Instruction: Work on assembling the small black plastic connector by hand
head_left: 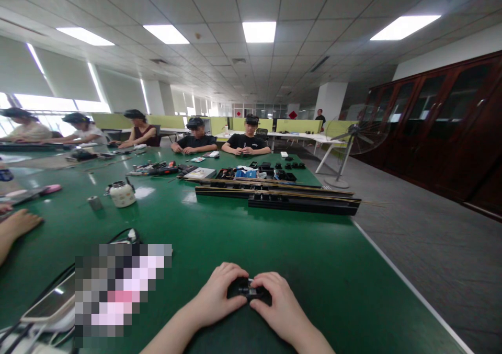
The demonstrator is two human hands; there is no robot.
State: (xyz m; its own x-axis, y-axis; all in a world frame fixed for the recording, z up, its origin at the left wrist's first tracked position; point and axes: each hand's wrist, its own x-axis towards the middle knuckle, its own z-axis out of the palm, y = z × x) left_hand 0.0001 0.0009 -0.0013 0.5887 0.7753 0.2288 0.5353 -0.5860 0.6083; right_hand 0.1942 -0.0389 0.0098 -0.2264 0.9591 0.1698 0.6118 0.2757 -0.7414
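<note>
Low over the green table (188, 260), a small black part with a metallic piece in its middle (251, 290) sits between my two hands. My left hand (219, 296) curls round its left side, thumb below and fingers above. From the right, my right hand (277, 304) grips it the same way, with the fingertips of both hands nearly meeting. Fingers cover much of the part, so its exact kind cannot be made out.
Long black rails (301, 203) with thin brass-coloured rods lie across the table ahead. To the left are a white jar (122, 194), a metal cylinder (94, 203), a phone (49, 297) with cables, and another person's hand (21, 223). Several people sit farther off.
</note>
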